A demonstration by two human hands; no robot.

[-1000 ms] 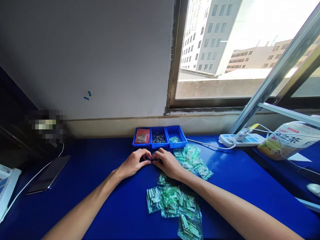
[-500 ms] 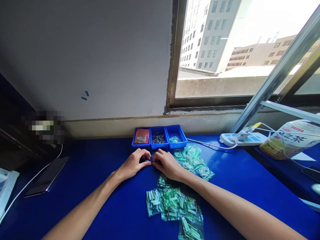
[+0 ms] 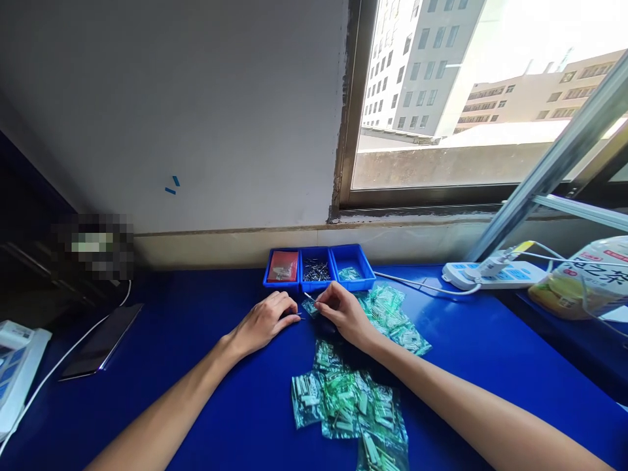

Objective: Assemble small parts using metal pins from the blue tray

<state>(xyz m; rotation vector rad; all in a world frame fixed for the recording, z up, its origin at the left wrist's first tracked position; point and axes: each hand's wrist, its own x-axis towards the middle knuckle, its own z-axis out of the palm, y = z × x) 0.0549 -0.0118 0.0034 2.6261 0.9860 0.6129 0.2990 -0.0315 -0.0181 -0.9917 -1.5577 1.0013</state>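
My left hand (image 3: pixel 271 322) rests on the blue table with thumb and fingers pinched; a thin metal piece pokes out at the fingertips, too small to name surely. My right hand (image 3: pixel 346 315) is a little to the right, thumb and forefinger closed on a thin pale stick (image 3: pixel 309 297) that points up and left. Between the hands, by the right fingertips, lies a small green plastic bag (image 3: pixel 309 308). Just beyond stand three blue bins: the left with a red packet (image 3: pixel 284 267), the middle with dark screws (image 3: pixel 316 269), the right bin (image 3: pixel 364 263) with a small green bag.
Filled green bags (image 3: pixel 346 399) lie in a pile nearer me, and more green bags (image 3: pixel 387 307) lie right of my right hand. A phone (image 3: pixel 102 343) is on the left. A power strip (image 3: pixel 520 273) and a large printed package (image 3: pixel 583 275) are at the right.
My right hand has drawn away from my left and lifted slightly, showing the pale stick in its fingers. The left hand stays almost in place. The view has shifted slightly.
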